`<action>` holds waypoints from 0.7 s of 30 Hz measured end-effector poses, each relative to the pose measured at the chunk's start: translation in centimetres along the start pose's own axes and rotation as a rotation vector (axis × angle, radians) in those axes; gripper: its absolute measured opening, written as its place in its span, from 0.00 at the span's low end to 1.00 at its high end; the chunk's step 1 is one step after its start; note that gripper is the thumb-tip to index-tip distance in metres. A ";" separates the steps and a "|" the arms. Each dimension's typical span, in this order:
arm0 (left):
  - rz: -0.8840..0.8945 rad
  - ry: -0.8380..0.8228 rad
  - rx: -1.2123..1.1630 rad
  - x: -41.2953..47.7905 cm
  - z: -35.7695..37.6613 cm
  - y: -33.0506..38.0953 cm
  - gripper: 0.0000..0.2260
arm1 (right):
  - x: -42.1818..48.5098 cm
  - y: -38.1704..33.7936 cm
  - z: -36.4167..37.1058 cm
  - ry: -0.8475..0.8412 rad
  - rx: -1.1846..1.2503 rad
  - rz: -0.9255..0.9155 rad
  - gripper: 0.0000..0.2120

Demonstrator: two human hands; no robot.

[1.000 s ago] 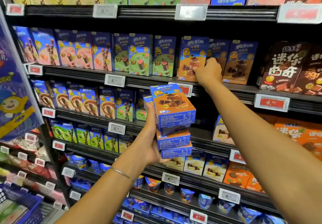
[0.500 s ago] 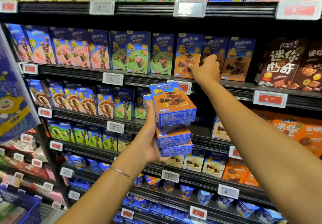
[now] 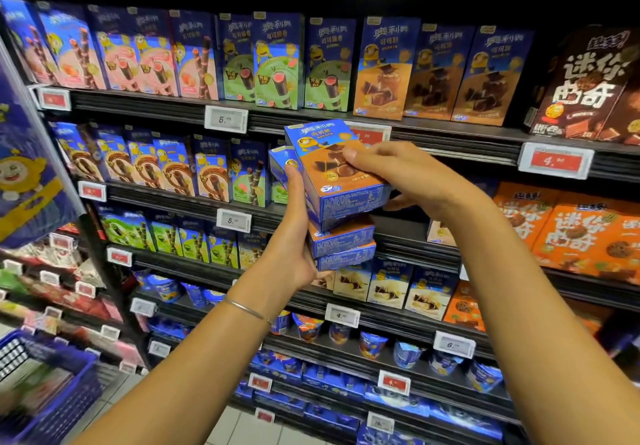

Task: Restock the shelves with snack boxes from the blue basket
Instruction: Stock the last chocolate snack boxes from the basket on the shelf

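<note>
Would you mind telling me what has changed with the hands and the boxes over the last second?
The right hand left the brown-front boxes on the upper shelf, came down and took hold of the top box. The left hand still holds the stack from below and behind, in about the same place; the brown-front boxes stand as before.

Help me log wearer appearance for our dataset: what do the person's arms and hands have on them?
Both forearms are bare, with no sleeves in view. The left hand and right hand wear no gloves and show no rings. A thin silver-coloured metal bangle circles the left wrist; the right wrist carries nothing visible.
</note>
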State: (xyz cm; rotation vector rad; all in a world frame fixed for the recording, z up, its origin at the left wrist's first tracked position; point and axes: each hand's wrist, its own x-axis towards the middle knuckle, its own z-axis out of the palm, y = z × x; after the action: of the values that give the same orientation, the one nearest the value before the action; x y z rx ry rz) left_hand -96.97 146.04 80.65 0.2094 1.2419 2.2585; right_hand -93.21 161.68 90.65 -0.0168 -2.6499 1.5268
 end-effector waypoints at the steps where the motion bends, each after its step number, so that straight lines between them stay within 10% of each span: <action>1: 0.004 -0.004 -0.009 0.1 -0.1 -0.1 0.48 | -0.2 0.2 -0.1 -0.011 -0.028 0.011 0.26; 14: 0.017 0.000 -0.040 0.3 -0.2 -0.8 0.37 | 1.0 0.4 -4.4 0.240 0.729 -0.132 0.10; 21: 0.031 -0.010 -0.030 0.1 1.1 -0.5 0.35 | 4.2 1.9 -9.8 0.600 0.446 -0.159 0.08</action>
State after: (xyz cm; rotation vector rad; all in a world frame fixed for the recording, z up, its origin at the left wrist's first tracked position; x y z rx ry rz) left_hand -96.44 147.13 80.84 0.2298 1.2073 2.2977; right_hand -96.68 171.33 94.16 -0.1961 -1.7848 1.6889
